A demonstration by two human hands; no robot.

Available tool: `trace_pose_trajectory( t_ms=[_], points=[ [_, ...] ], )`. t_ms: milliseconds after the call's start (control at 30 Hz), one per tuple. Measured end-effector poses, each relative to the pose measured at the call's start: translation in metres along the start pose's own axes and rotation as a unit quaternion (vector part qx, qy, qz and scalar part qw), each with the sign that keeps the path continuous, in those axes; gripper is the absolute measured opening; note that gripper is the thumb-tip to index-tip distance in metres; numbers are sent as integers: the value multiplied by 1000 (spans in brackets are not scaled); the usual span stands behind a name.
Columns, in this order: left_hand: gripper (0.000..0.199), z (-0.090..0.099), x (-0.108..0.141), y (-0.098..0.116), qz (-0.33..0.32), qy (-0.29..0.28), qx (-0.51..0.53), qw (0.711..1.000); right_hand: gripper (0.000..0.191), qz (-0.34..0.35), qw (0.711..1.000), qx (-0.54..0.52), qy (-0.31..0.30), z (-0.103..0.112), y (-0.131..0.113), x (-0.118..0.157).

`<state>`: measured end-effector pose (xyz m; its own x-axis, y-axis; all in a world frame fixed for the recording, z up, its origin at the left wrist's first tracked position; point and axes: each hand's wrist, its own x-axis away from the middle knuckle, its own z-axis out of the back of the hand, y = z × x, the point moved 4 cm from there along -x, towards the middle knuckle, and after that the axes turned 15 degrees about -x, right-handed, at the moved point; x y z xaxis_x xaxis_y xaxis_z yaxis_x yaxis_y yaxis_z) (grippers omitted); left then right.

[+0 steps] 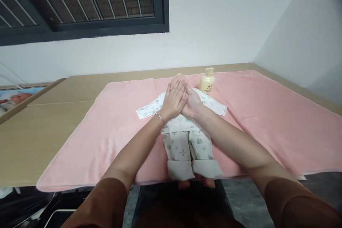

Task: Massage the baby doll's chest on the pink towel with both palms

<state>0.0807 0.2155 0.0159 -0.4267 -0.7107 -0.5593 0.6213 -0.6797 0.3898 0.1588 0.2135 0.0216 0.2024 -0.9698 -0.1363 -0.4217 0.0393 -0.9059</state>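
A baby doll in a white printed top [180,124] and matching trousers [178,146] with rolled cuffs lies on a pink blanket [114,124], its feet at the near edge. Above its chest, my left hand [173,99] and my right hand [192,102] are pressed palm to palm, fingers extended. Nothing shows between them, though the palms are hidden. Most of the doll's head is behind my fingers. Just beyond my right hand stands a cream pump bottle [206,82] on the blanket.
The blanket covers much of a tan table [40,142]. A barred window [107,0] is in the white wall behind. At the far left, another doll [20,98] lies beyond a raised wooden edge [34,94]. Dark items are below the table at lower left.
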Motion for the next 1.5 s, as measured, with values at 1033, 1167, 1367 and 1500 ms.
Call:
trace_pose_trajectory(
  t_ms=[1033, 1167, 1367, 1500],
  points=[
    [30, -35, 20, -74, 229, 67, 127, 963, 62, 7, 765, 638, 87, 66, 8, -31],
    [31, -38, 22, -81, 224, 84, 113, 964, 57, 77, 760, 643, -63, 36, 14, -22],
    [31, -40, 22, -86, 162, 114, 50, 979, 78, 16, 793, 606, -67, 61, 4, -36],
    [37, -44, 22, -90, 106, 125, -44, 985, 76, -13, 765, 644, 17, 55, 7, -26]
  ],
)
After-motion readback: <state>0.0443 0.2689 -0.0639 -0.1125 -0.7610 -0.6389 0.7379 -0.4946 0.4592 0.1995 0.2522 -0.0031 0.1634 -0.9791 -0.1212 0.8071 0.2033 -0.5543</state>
